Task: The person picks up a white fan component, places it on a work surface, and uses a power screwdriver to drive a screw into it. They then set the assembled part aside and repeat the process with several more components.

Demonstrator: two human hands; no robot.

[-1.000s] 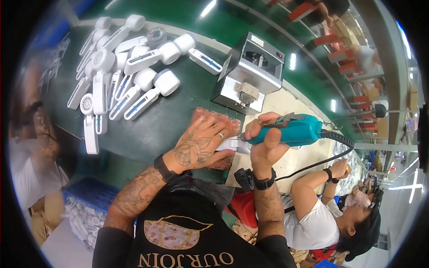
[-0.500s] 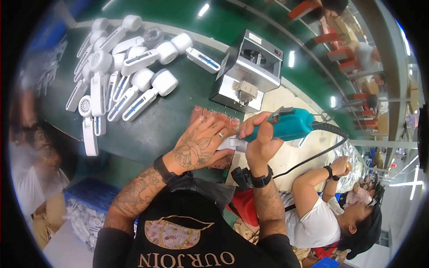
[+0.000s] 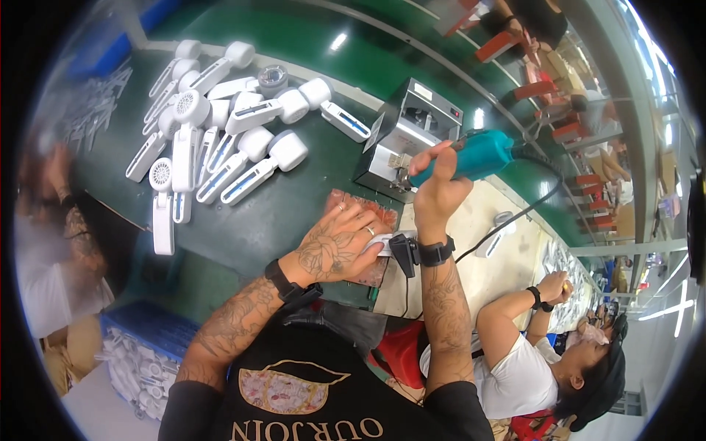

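Note:
My left hand is closed over a white handheld fan, pressing it on a reddish block at the bench edge. The hand hides most of that fan. In my right hand is a teal electric screwdriver with a black cord, lifted off the fan. Its tip is close to the front of a silver and black screw feeder; whether they touch I cannot tell.
Many white handheld fans lie in a pile on the green bench at left. One more fan lies on the pale board at right. A blue crate of white parts stands lower left. A co-worker in white sits close at right.
My right hand has lifted the electric screwdriver away from the fan, up toward the screw feeder. The left hand stays on the fan. The view has shifted slightly.

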